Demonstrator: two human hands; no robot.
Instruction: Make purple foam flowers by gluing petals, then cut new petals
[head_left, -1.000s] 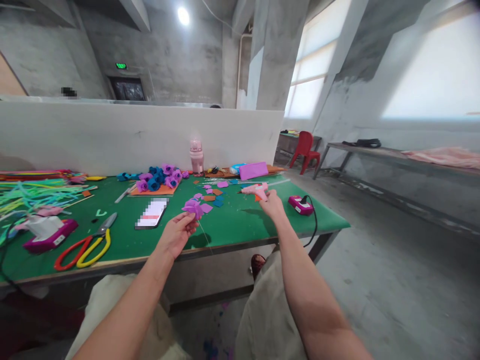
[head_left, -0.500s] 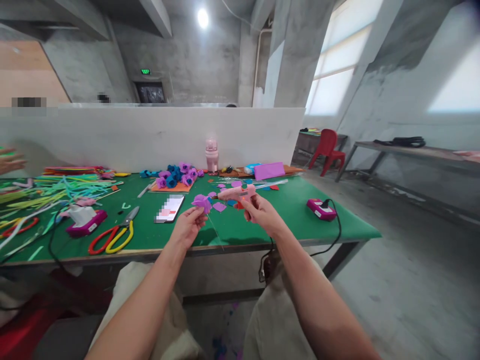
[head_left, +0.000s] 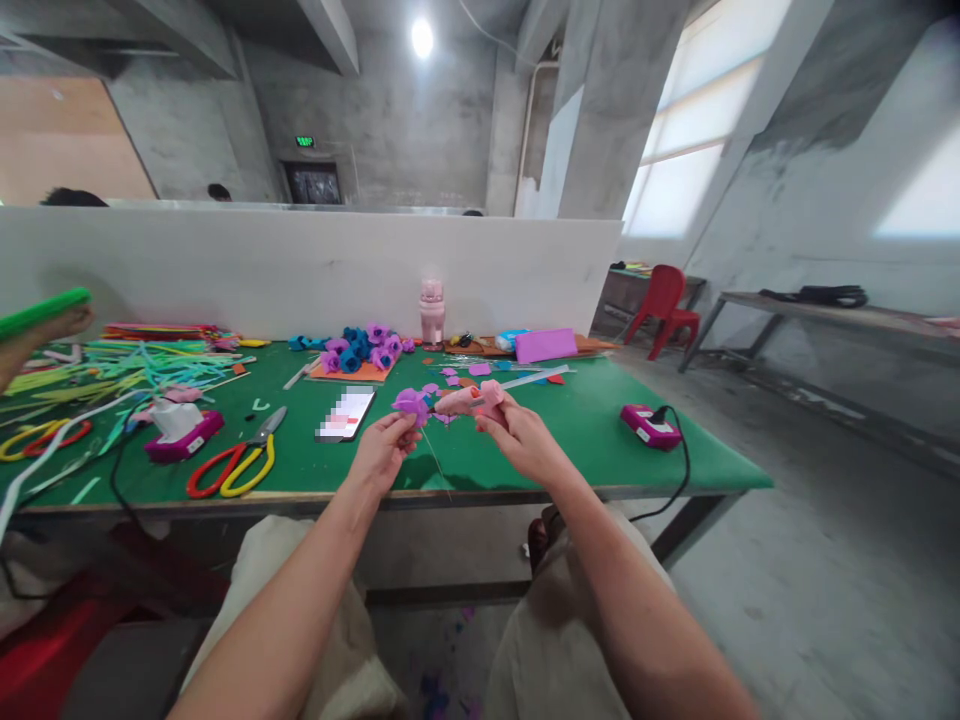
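Note:
Between the fingers of my left hand (head_left: 388,443) is a purple flower (head_left: 412,404), with a thin stem slanting down toward the table edge. My right hand (head_left: 517,430) grips a pink glue gun (head_left: 466,400), its nozzle pointing left, close to or at the flower; contact cannot be made out. A clear stick extends behind the gun. Purple petals (head_left: 480,370) lie behind my hands on the green table (head_left: 585,440). Finished-looking purple and blue flowers (head_left: 351,357) are heaped on an orange sheet (head_left: 375,375).
Left of my hands lie a phone (head_left: 346,413), scissors (head_left: 240,465) and a magenta power block (head_left: 184,437). Another block (head_left: 649,427) sits right. A pink bottle (head_left: 432,312) stands by the white partition (head_left: 300,260). At far left, another person's hand (head_left: 71,322) holds a green bundle.
The glue gun's nozzle has come nearer the purple flower. The view has shifted slightly, and the other person's hand with a green bundle has come further into view at left.

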